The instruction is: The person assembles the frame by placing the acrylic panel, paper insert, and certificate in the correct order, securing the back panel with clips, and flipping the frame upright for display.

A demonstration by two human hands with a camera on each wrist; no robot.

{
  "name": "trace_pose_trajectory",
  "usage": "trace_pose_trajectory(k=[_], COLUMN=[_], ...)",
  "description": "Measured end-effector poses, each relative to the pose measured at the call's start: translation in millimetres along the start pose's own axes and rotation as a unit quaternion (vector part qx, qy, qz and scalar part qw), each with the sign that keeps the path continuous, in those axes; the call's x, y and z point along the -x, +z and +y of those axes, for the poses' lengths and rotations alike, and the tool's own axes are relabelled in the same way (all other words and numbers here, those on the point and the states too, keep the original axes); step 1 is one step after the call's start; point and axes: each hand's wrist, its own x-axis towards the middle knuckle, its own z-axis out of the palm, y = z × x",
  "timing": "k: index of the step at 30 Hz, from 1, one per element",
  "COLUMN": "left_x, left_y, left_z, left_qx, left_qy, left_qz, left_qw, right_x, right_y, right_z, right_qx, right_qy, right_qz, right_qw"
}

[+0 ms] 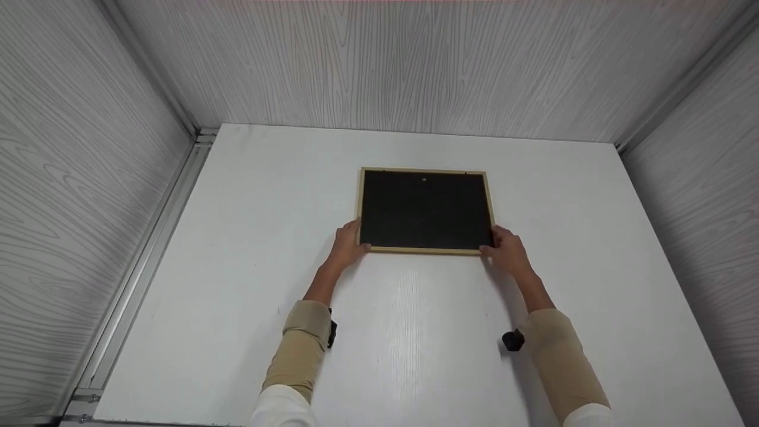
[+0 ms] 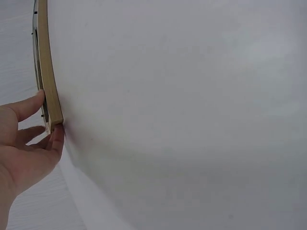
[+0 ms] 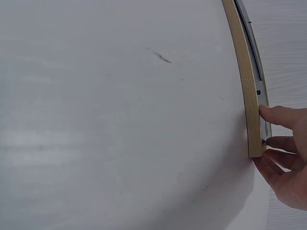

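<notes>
A picture frame (image 1: 426, 210) with a light wood border and a black back lies face down over the white table, in the middle of the head view. At its near left corner my left hand (image 1: 348, 244) grips the border, thumb on the near edge and fingers along the side. My right hand (image 1: 507, 250) holds the near right corner in the same way. The left wrist view shows the wooden edge (image 2: 50, 72) between thumb and fingers. In the right wrist view, the thumb presses the near edge (image 3: 248, 91) while the fingers curl at the corner.
The white table (image 1: 409, 332) stretches around the frame on all sides. Grey wood-grain panels (image 1: 415, 65) stand behind it and at both sides. A metal rail (image 1: 142, 261) runs along the left edge. Dark wrist cameras (image 1: 513, 340) sit on the sleeves.
</notes>
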Motion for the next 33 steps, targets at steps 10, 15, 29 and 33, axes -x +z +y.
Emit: trace_pose_trajectory(k=[10, 15, 29, 33], left_x=[31.5, 38.6, 38.1, 41.7], left_y=[-41.7, -48.3, -41.7, -37.8], left_z=[80.6, 86.1, 90.6, 91.9], left_qx=[0.055, 0.096, -0.02, 0.007], left_qy=[-0.083, -0.072, -0.004, -0.02], left_qz=[0.015, 0.017, -0.028, -0.039], left_qw=[0.9949, 0.9926, 0.9994, 0.999], right_x=[0.3, 0.3, 1.4, 3.2], right_y=[-0.8, -1.2, 8.6, 10.3], right_z=[2.9, 5.0, -0.5, 1.4], right_qx=[-0.003, -0.019, 0.052, 0.035], right_qy=[-0.035, -0.029, -0.068, -0.066], right_qz=[0.0, -0.002, -0.036, -0.055], right_qw=[0.999, 0.999, 0.996, 0.996])
